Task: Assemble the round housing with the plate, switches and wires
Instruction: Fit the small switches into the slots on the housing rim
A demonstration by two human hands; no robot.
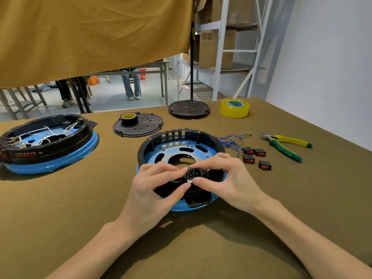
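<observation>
At the near rim of the round housing [181, 150], which sits in the middle of the surface [201, 248], both hands pinch a small black power socket [193, 173] between thumbs and fingertips. The left hand [155, 188] closes its grip on the socket's left side, the right hand [223, 178] on its right, apparently seating it in the housing wall. The perforated blue plate [181, 150] already lies inside the housing. Four red switches [255, 158] and the blue wires [231, 140] wait just beside the housing on the right, untouched, with pliers [287, 146] farther out.

The risk, as I judge it, is the socket going in tilted: uneven thumb pressure could jam one edge or bend a latch. The housing is not braced, so a hard push may slide it. The wires lie close enough to be snagged by the right wrist.
</observation>
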